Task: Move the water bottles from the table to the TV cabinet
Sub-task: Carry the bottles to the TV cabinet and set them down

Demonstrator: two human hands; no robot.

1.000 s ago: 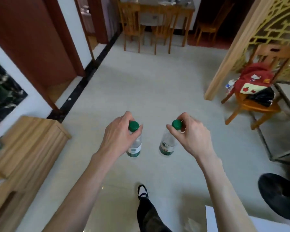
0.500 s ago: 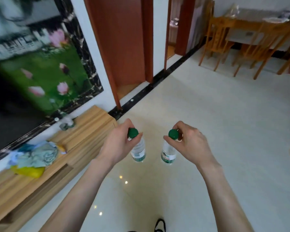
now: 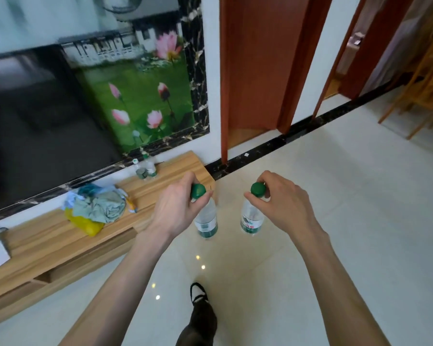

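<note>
Change: view had swung left since a moment before; TV cabinet (image 3: 160, 176) now lay near-left, so set-down looked close.

Carried, two water bottles: left hand (image 3: 175, 211) pinched one bottle (image 3: 206, 221) at its cap; right hand (image 3: 280, 203) pinched the other bottle (image 3: 251, 221) likewise, both hanging above floor.

On cabinet, far end: two or three small bottles (image 3: 145, 168); count unclear.
</note>
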